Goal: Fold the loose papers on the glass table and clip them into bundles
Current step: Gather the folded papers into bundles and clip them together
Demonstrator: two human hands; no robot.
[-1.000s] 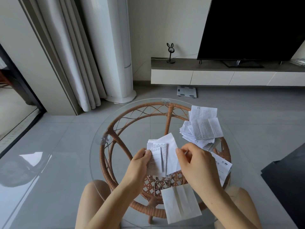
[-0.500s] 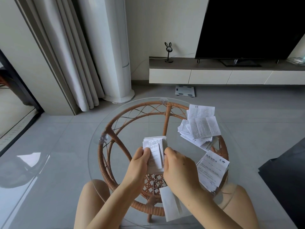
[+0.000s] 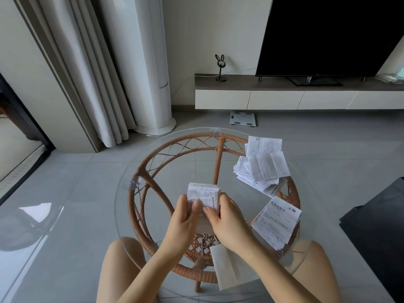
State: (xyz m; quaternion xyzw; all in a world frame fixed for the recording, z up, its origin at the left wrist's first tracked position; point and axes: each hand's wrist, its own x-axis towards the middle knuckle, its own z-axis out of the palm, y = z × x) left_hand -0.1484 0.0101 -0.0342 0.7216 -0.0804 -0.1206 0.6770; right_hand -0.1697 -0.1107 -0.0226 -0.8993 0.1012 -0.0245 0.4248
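A folded stack of printed papers [image 3: 204, 194] is held over the middle of the round glass table [image 3: 124, 206]. My left hand [image 3: 184, 221] grips its left side, thumb on top. My right hand [image 3: 225, 219] presses on its right side and covers the lower part. A loose heap of printed sheets [image 3: 263, 166] lies at the table's far right. A separate leaflet pile [image 3: 276, 223] rests at the right edge. A blank folded white sheet [image 3: 225, 270] lies near the front edge, partly under my right forearm. No clip is visible.
The glass top sits on a wicker frame [image 3: 142, 186]. My knees [image 3: 119, 254] flank the front edge. Beyond are a grey tiled floor, a scale [image 3: 242, 118], a TV bench [image 3: 284, 95], curtains at left and a dark block [image 3: 380, 226] at right.
The wide sheet that stuck out to the right a second ago has been folded in. My right hand has moved left onto the stack, which is now narrow and compact.
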